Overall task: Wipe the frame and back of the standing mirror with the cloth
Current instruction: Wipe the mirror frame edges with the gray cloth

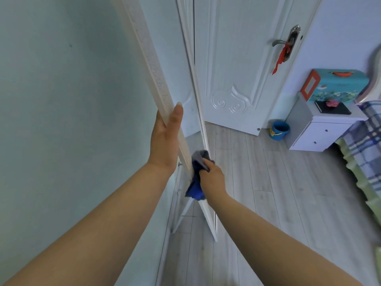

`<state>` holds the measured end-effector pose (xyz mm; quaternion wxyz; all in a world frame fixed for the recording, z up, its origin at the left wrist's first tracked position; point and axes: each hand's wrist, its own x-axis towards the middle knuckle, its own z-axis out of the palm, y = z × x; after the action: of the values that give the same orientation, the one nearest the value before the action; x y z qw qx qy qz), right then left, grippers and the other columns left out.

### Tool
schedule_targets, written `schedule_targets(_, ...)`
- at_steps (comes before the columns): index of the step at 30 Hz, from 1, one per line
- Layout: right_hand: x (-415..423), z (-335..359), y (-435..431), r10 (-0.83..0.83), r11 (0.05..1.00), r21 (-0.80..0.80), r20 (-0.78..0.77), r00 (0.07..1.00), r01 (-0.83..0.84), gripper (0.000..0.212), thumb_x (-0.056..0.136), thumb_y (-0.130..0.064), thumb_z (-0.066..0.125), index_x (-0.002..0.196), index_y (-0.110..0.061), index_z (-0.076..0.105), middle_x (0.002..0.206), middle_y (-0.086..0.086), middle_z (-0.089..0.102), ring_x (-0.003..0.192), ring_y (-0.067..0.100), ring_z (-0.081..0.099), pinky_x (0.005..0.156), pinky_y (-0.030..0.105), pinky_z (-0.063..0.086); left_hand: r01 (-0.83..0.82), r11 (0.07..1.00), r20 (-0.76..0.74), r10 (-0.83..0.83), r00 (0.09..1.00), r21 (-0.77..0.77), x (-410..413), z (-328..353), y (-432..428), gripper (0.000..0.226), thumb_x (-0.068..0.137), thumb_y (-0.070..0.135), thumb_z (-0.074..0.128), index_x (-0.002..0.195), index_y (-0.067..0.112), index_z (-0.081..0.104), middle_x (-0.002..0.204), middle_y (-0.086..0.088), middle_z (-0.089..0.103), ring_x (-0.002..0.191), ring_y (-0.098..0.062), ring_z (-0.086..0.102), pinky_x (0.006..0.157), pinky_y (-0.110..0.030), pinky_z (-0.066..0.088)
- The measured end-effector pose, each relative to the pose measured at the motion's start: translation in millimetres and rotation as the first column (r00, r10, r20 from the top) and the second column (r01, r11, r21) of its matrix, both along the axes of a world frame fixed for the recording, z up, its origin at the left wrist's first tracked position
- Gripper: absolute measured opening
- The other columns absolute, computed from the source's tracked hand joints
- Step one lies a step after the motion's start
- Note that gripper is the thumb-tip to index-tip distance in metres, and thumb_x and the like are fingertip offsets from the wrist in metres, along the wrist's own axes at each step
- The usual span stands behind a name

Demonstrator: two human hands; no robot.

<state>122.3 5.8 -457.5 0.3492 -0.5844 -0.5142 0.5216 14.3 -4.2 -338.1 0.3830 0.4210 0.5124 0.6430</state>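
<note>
The standing mirror (152,65) is seen edge-on, its pale embossed frame running from the top centre down to its white legs on the floor. My left hand (166,137) grips the frame's near edge about halfway down, thumb on the front side. Just below it my right hand (212,177) is closed on a blue and grey cloth (195,182), pressed against the frame's right side. The cloth's blue end hangs down past my wrist. The mirror glass itself is hidden from this angle.
A pale wall fills the left. Behind the mirror stands a white panelled door (237,69) with a handle and a red tassel. On the wood floor sits a blue bucket (279,130). A white nightstand (321,129) bearing a teal box and a plaid-covered bed (365,145) are at right.
</note>
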Motion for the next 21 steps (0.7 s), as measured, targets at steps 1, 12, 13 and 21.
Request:
schedule_targets(1, 1, 4, 3, 0.021, 1.000, -0.024, 0.023, 1.000, -0.021, 0.045, 0.093, 0.000, 0.040, 0.123, -0.023, 0.065, 0.115, 0.007, 0.062, 0.112, 0.031, 0.060, 0.087, 0.032, 0.048, -0.005, 1.000, 0.021, 0.005, 1.000, 0.007, 1, -1, 1, 0.038, 0.077, 0.065, 0.057, 0.112, 0.054, 0.049, 0.099, 0.049, 0.061, 0.099, 0.029, 0.054, 0.092, -0.011, 0.037)
schedule_targets(12, -45, 138, 51, 0.207, 0.785, 0.618, -0.326, 0.922, 0.043, 0.043, 0.082, -0.018, 0.049, 0.121, -0.034, 0.059, 0.116, 0.003, 0.053, 0.104, -0.002, 0.054, 0.095, 0.011, 0.045, -0.149, 0.989, 0.042, 0.148, 0.988, 0.023, 10, -2, 6, 0.047, 0.092, 0.049, 0.052, 0.131, 0.023, 0.059, 0.119, 0.000, 0.071, 0.112, -0.013, 0.067, 0.095, -0.029, 0.055)
schedule_targets(13, -47, 129, 53, 0.200, 0.808, 0.588, -0.337, 0.920, 0.039, 0.042, 0.083, -0.022, 0.048, 0.123, -0.032, 0.058, 0.118, 0.003, 0.051, 0.106, -0.002, 0.053, 0.095, 0.011, 0.043, -0.180, 0.983, 0.008, 0.180, 0.984, 0.018, 11, -3, 7, 0.045, 0.093, 0.049, 0.052, 0.129, 0.023, 0.059, 0.117, 0.003, 0.071, 0.110, -0.009, 0.068, 0.093, -0.026, 0.055)
schedule_targets(21, -16, 2, 55, 0.022, 0.994, -0.105, -0.053, 0.998, -0.027, 0.054, 0.095, -0.010, 0.038, 0.145, -0.029, 0.043, 0.136, 0.015, 0.048, 0.118, 0.034, 0.054, 0.103, 0.051, 0.047, -0.339, 0.941, -0.136, 0.338, 0.931, 0.019, 14, -13, 13, 0.007, 0.098, 0.034, 0.059, 0.097, 0.027, 0.061, 0.083, 0.018, 0.063, 0.073, 0.016, 0.061, 0.068, -0.001, 0.044)
